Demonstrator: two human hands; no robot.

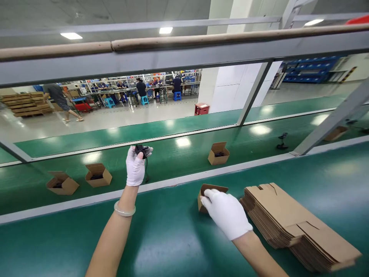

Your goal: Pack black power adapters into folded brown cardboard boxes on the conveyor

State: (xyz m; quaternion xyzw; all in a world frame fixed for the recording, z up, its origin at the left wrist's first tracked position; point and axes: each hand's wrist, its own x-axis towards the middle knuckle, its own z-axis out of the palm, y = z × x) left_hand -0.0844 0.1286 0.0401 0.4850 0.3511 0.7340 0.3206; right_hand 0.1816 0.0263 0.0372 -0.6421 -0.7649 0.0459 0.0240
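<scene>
Nothing here can be read. The boxes [218,153] and the flat stack [288,219] at the near belt's [173,238] right edge show plain brown card with no print. Any marking on the far racks [308,70] or the striped post [348,73] is too small to tell.

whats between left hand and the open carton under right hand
Head view: a black cord dangling from the left hand, a white edge strip, bare green bench.

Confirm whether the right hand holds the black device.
No, the left hand grips the black device; the right hand rests on a carton.
</scene>
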